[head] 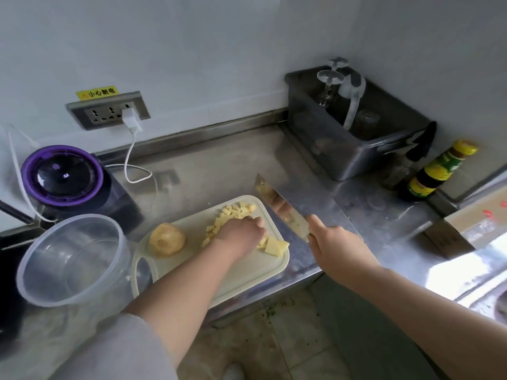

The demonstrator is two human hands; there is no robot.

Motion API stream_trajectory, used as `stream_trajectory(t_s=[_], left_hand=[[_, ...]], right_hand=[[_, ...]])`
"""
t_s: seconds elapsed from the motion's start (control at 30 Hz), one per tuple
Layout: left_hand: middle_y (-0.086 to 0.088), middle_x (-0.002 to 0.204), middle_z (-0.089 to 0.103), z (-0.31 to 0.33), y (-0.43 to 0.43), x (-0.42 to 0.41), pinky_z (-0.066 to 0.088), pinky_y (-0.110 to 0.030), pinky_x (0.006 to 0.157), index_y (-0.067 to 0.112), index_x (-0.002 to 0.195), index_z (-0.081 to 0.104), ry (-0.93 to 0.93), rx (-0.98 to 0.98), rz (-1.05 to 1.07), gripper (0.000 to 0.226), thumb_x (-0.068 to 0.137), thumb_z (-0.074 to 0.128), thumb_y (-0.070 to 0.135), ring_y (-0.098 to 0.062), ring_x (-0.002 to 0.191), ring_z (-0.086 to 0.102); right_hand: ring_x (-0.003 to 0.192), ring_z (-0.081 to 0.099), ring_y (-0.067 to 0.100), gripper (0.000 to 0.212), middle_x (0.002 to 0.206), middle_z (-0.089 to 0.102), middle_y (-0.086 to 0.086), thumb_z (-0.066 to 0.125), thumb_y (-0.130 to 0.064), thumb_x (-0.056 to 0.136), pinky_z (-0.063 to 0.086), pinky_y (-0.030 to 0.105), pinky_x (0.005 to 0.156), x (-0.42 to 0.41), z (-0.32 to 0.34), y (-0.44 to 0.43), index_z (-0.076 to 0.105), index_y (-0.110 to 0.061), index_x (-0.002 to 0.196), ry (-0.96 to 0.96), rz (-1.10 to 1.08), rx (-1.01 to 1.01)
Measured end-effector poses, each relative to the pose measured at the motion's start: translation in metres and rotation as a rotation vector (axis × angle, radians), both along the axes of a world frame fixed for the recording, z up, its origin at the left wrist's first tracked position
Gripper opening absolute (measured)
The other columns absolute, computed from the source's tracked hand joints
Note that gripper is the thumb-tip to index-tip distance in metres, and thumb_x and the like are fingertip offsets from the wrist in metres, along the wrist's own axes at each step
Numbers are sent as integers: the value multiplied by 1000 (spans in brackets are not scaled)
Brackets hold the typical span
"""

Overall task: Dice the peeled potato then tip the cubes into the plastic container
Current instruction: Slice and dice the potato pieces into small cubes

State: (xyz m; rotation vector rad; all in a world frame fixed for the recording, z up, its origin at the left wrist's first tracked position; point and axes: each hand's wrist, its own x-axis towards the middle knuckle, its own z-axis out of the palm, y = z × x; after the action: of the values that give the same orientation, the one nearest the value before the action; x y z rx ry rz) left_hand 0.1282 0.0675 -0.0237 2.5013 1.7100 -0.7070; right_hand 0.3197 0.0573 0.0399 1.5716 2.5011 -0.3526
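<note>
A pale cutting board (241,272) lies on the steel counter. Yellow potato cubes (233,212) are scattered over its far right part, with larger slices (275,246) at its right edge. A peeled potato piece (166,239) sits on the board's left side. My left hand (241,233) rests palm down on the cubes, fingers curled over them. My right hand (333,242) grips the handle of a cleaver (279,205), its blade raised above the counter just right of the board. A clear plastic container (72,259) stands empty to the left of the board.
A purple-lidded appliance (63,175) stands behind the container, and a white charger cable (131,160) trails from the wall socket. At back right is a grey tub (354,138) with glassware, then a sauce bottle (436,171) and a cardboard box (466,226). The counter edge runs close below the board.
</note>
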Motion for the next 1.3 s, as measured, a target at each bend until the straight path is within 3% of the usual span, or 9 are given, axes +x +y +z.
stream_trajectory(t_s=[0.17,0.37,0.6,0.83,0.93,1.03,1.3], left_hand=[[-10,136,41,-4,-6,-5,46,-38,85,10,132,44,-50,26,6,36,98,33,3,-28,119,52],[-7,134,49,-13,-10,-16,43,-38,91,15,131,44,-75,54,27,32,101,36,21,-26,123,47],[-6,134,50,-18,-17,-29,42,-36,95,17,136,38,-142,99,131,38,99,33,9,-24,121,50],[-2,136,42,-17,-12,-18,45,-36,90,22,136,41,-306,17,214,42,98,37,6,-23,119,51],[-3,138,39,-14,-6,-14,44,-35,91,20,137,41,-292,-17,203,39,100,36,8,-23,122,49],[-4,143,36,-12,-1,-12,39,-36,96,21,140,40,-252,-76,161,38,104,30,24,-23,126,45],[-5,137,42,-14,7,-10,42,-35,97,22,131,53,-218,-188,251,37,94,52,28,-24,121,48]], right_hand=[[46,38,13,10,64,43,-1,32,-21,105,20,21,40,-1,0,-2,30,-20,116,-11,8,-11],[48,40,14,14,66,47,0,33,-19,105,26,22,41,-3,-6,1,32,-20,118,13,8,-13],[49,41,11,17,67,47,-1,33,-21,106,25,20,42,-4,-8,2,33,-20,122,28,14,-23],[49,41,11,20,69,48,-1,33,-22,106,26,20,42,-1,-10,3,33,-20,125,27,9,-22],[49,41,12,22,70,50,0,33,-22,105,27,21,41,1,-10,3,32,-20,127,31,7,-22],[47,38,11,22,65,44,-1,32,-22,106,24,20,40,2,-9,3,33,-19,127,23,7,-22],[48,39,11,20,65,44,-2,33,-22,106,24,20,40,-2,-6,0,33,-19,126,24,19,-46]])
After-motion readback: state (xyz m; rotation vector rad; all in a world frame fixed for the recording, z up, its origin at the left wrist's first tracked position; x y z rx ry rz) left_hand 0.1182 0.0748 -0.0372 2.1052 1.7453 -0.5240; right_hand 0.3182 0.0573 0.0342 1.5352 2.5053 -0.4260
